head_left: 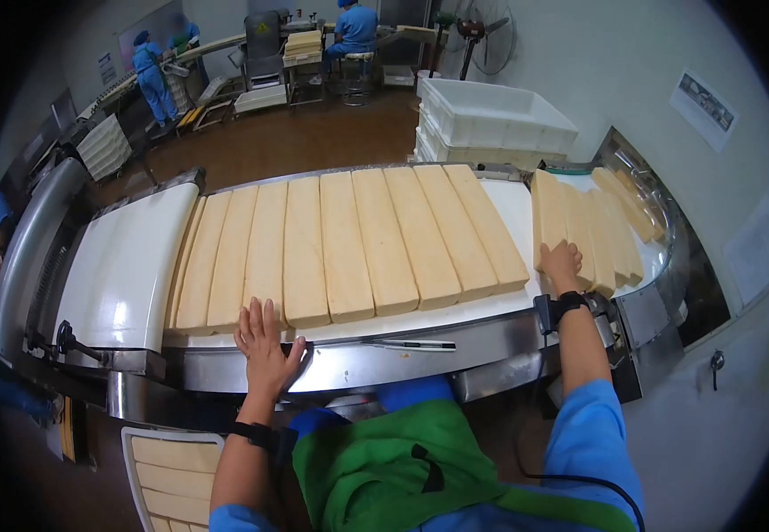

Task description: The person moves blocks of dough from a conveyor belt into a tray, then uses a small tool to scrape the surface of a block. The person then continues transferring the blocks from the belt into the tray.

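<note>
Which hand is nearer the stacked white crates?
Right. The right hand is at a pale slab across the belt from the white crates; the left hand is at slab ends farther left.

Bare left hand (265,355) at near left-centre — palm down, fingers (257,317) spread and pointing far, thumb out to the right. Bare right hand (562,264) farther out, right side — fingers partly bent, grip unclear. Left forearm (247,461), bare above a blue sleeve, angles in from near left; right forearm (582,346), also blue-sleeved, reaches far, leaning slightly left.
</note>
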`<state>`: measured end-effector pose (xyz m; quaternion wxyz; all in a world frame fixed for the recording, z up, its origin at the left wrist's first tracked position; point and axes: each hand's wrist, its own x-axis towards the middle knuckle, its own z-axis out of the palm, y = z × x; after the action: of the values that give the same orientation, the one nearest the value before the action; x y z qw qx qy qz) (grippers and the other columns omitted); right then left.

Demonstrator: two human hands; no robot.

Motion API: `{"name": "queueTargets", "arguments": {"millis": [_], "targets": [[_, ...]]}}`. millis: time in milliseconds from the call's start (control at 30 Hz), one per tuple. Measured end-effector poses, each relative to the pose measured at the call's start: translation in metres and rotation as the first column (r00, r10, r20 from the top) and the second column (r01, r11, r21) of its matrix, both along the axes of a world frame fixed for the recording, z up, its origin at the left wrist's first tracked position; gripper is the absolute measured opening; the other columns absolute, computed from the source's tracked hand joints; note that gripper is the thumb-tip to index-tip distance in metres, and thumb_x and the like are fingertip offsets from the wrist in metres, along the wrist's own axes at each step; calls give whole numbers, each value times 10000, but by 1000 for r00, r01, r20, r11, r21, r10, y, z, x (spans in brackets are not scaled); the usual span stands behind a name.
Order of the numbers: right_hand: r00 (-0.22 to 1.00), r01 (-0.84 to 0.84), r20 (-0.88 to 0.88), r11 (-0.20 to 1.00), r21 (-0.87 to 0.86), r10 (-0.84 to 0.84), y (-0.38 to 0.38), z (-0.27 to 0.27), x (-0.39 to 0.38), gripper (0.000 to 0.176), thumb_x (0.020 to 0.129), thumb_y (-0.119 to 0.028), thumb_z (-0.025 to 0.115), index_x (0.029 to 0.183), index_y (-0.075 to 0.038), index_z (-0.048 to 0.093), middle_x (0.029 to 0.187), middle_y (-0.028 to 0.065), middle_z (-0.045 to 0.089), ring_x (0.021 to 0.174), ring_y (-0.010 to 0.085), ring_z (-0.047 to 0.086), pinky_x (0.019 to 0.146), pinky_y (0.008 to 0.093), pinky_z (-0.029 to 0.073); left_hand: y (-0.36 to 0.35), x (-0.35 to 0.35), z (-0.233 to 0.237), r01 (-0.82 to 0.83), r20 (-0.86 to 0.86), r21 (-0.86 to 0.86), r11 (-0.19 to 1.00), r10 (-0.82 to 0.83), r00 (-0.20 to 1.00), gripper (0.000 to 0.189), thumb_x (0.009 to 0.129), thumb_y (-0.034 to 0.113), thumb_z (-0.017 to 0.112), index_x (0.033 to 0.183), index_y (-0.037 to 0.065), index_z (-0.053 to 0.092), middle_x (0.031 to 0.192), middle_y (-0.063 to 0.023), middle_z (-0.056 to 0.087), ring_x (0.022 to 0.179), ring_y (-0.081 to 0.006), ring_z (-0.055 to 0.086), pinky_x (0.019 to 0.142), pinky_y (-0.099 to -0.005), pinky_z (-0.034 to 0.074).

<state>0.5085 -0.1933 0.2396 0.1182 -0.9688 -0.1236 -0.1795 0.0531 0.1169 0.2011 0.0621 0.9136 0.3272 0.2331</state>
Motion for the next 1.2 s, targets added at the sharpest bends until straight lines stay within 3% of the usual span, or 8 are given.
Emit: {"name": "queueTargets", "arguments": {"millis": [33,300,533,633,900,967,1067,1200], "targets": [[975,183,-125,983,6,-181,3,0,0,531,796,-326,562,1156,59,499,1240,206,440,1149,369,398,951,483,341,0,0,0,0,0,0,1000,0,1000,805,764,391,592,1410,99,211,1474,-167,133,1352,-381,87,1039,-561,89],[913,307,-318,943,127,-254,33,-3,-3,690,692,-420,642,1118,97,478,1212,233,461,1100,358,469,940,409,394,-2,0,2,-3,-1,11,1000,3,1000,807,764,343,603,1412,81,201,1472,-165,149,1355,-373,90,1048,-549,70],[977,71,214,939,-336,2,27,4,-41,646,633,-350,764,1146,-57,504,1123,158,541,1061,345,482,907,400,390,0,2,2,-8,-25,-6,1000,8,1000,809,768,388,594,1407,81,204,1466,-173,149,1351,-373,88,1052,-540,77],[950,-9,-313,1000,-24,1,11,-6,-24,756,729,-433,642,1303,-19,376,1204,207,491,1111,361,484,920,436,403,-1,0,0,0,-7,26,1000,0,1000,802,766,387,590,1403,80,214,1462,-173,157,1349,-375,91,1053,-542,75],[842,-415,-342,906,83,417,22,-22,22,766,813,-435,528,1366,26,264,1234,285,458,1190,369,426,973,389,370,-3,0,6,2,17,-1,1000,-2,1000,785,759,350,601,1402,94,232,1464,-161,172,1348,-379,107,1048,-544,85],[728,-181,-395,714,676,560,34,-6,10,725,847,-430,470,1370,25,258,1273,291,424,1208,389,401,1009,382,331,-3,0,4,-26,6,-15,1000,26,1000,791,760,367,602,1406,103,231,1466,-160,171,1351,-381,97,1050,-546,79],[961,-91,-258,995,33,96,70,6,-40,687,878,-481,393,1366,-7,293,1292,289,413,1218,420,377,1026,466,288,4,1,-4,0,17,-59,998,1,1000,784,767,441,587,1403,124,255,1468,-173,157,1351,-394,96,1050,-576,84],[967,-163,-184,984,75,174,65,-18,-29,656,883,-519,391,1350,-60,352,1273,247,454,1212,389,390,982,511,322,4,-1,-5,4,-17,-75,997,-6,1000,760,789,473,537,1405,124,260,1464,-203,151,1355,-415,68,1060,-575,75]]}}
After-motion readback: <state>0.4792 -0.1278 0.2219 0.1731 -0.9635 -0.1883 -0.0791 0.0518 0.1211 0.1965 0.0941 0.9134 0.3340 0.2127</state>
